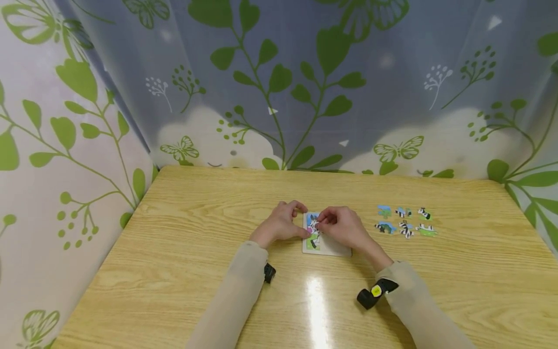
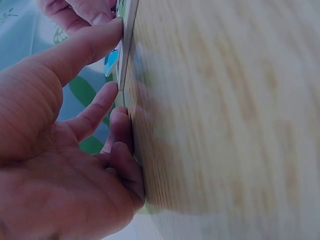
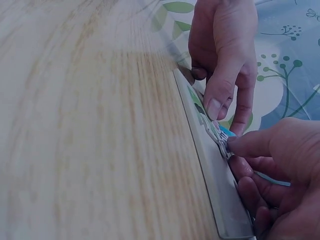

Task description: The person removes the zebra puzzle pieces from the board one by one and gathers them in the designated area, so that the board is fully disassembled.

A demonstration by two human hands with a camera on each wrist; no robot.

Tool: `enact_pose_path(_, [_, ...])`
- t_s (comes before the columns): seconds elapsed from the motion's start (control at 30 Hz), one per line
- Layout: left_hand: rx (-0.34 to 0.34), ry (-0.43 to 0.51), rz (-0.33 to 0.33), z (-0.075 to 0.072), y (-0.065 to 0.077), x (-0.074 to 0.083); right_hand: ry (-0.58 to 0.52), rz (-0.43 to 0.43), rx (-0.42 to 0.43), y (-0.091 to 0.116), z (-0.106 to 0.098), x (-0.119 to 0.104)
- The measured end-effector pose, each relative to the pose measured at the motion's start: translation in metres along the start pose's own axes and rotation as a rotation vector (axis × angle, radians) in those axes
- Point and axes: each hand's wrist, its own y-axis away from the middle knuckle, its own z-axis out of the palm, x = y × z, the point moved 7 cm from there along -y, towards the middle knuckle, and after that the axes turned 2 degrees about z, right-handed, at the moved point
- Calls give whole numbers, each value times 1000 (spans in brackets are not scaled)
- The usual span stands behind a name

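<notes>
A small jigsaw puzzle board (image 1: 335,248) lies on the table, its left part filled with zebra-picture pieces and its right part bare. With thumb and index finger pressed together, my right hand (image 1: 344,227) pinches a striped puzzle piece (image 3: 224,141) at the filled part's edge. The fingertips hide most of that piece. My left hand (image 1: 281,224) rests at the board's left side. Its thumb (image 2: 95,47) presses on the picture pieces, while its index finger touches the board's corner; the other fingers bend loosely against the table.
Several loose puzzle pieces (image 1: 405,222) lie in two rows to the right of the board. The wooden table (image 1: 174,232) meets a leaf-patterned curtain (image 1: 270,97) at its back and left. A wrist camera (image 1: 369,296) sits on the right sleeve.
</notes>
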Motion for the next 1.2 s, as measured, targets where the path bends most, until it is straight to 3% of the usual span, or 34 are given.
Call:
enact_pose_path(0.43, [-2,-22,-7,-1,0,1,-5,-30,20,2,-2,-7])
enact_pose_path(0.8, [-37,-56,41,-1,-1,0,4,-25,43,2,-1,-6])
enact_pose_path(1.2, [26,-27,-32,-2,1,4,-20,5,31,1,1,-6])
